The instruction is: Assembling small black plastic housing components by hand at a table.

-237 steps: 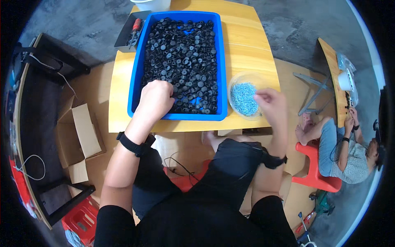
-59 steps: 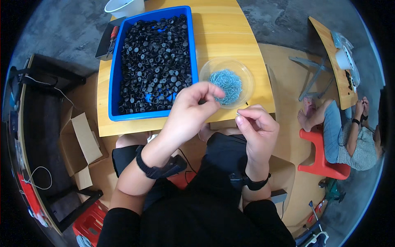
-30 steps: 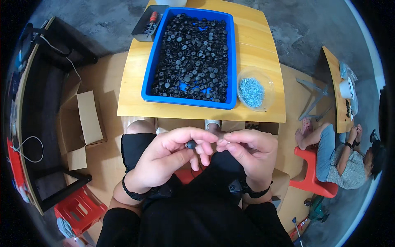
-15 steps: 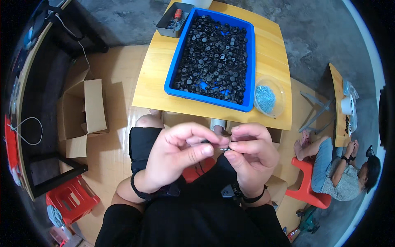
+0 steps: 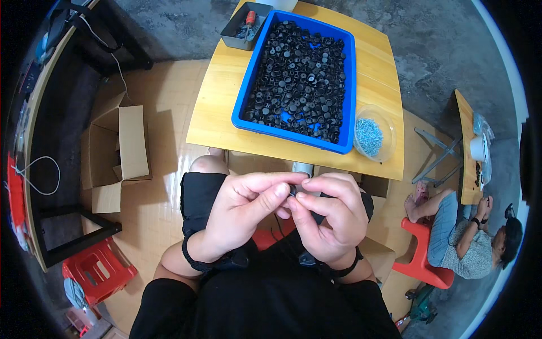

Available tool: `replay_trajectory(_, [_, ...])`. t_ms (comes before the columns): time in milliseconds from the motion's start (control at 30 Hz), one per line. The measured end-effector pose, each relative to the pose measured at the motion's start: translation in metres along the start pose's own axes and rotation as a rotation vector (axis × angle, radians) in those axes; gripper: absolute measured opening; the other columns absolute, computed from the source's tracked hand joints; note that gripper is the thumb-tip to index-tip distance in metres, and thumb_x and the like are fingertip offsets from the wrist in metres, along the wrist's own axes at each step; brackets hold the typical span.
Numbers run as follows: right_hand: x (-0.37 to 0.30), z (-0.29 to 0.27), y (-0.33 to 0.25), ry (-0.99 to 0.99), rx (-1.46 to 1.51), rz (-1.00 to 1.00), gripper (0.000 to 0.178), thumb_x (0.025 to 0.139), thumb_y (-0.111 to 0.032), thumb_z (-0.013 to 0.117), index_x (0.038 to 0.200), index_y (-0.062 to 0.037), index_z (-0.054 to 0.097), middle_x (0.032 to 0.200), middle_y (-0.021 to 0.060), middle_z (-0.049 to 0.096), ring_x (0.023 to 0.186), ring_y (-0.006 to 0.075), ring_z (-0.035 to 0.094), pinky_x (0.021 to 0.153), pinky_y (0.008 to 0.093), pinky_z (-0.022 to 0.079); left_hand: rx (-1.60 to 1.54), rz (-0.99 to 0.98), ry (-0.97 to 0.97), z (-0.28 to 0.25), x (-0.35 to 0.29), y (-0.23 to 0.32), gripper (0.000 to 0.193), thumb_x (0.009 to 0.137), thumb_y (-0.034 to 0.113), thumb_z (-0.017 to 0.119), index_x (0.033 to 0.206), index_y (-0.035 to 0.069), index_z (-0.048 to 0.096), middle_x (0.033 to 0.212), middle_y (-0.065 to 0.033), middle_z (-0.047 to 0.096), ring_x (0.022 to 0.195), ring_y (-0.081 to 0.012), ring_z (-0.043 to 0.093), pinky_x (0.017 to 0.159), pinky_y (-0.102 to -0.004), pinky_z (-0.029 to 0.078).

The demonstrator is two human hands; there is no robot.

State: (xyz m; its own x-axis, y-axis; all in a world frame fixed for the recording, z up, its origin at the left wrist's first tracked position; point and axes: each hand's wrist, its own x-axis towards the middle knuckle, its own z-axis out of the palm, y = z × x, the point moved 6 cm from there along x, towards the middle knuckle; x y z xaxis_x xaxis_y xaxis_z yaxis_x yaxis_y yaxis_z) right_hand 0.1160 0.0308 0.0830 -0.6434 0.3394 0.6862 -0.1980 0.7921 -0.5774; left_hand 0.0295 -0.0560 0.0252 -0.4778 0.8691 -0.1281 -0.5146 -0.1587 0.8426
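My left hand point(image 5: 241, 210) and my right hand point(image 5: 334, 213) meet over my lap, fingertips touching. Between them is a small round black plastic cap point(image 5: 292, 191), pinched by the left thumb and forefinger. The right thumb and forefinger are closed against the cap's side; the small metal screw they held a moment ago is mostly hidden by the fingers. Beyond the hands, a blue tray point(image 5: 350, 90) on the table holds a great heap of similar black caps point(image 5: 302, 73). Beside it a clear round tub point(image 5: 388, 135) contains silvery screws point(image 5: 368, 137).
The yellow wooden table point(image 5: 217, 113) carries a grey bin point(image 5: 231, 40) with a red-handled screwdriver point(image 5: 250, 21). Left on the floor are an open cardboard box point(image 5: 134, 144) and a red stool point(image 5: 100, 270). Another person point(image 5: 471, 248) sits at a side table point(image 5: 467, 152).
My hands have come together: the screw that showed in the right fingers now sits against the cap, mostly out of sight. The view has shifted slightly, moving the table right.
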Motion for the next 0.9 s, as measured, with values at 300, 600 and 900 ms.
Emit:
replay_trajectory(300, [0.004,-0.001,0.000,-0.006,0.003,0.023,0.017,0.062,0.002,0.071,0.073,-0.0027,0.059,0.080,0.0096,0.061,0.064,0.0241,0.058,0.055,0.0307,0.047,0.254,0.114,0.012,0.004,-0.003,0.014,0.027,0.089,0.005,0.051,0.113,-0.007,0.055,0.101,-0.0111,0.062,0.084,-0.0100,0.059,0.075,-0.0220,0.047])
replay_trajectory(600, [-0.001,0.007,0.025,-0.197,0.286,0.309,0.016,0.065,-0.004,0.075,0.073,-0.0046,0.062,0.075,0.0073,0.059,0.062,0.0176,0.057,0.055,0.0259,0.044,-0.034,-0.004,-0.060,-0.014,0.001,0.000,0.021,0.084,-0.001,0.058,0.105,-0.005,0.060,0.095,-0.0107,0.065,0.087,-0.0112,0.061,0.077,-0.0225,0.050])
replay_trajectory(900, [-0.021,0.044,0.058,-0.407,0.890,0.692,0.017,0.070,-0.008,0.076,0.071,-0.0030,0.059,0.072,0.0029,0.058,0.066,0.0072,0.053,0.059,0.0195,0.042,-0.254,-0.141,-0.182,-0.039,0.014,-0.033,0.021,0.077,-0.001,0.065,0.098,-0.003,0.064,0.091,-0.0127,0.064,0.075,-0.0147,0.063,0.062,-0.0228,0.052])
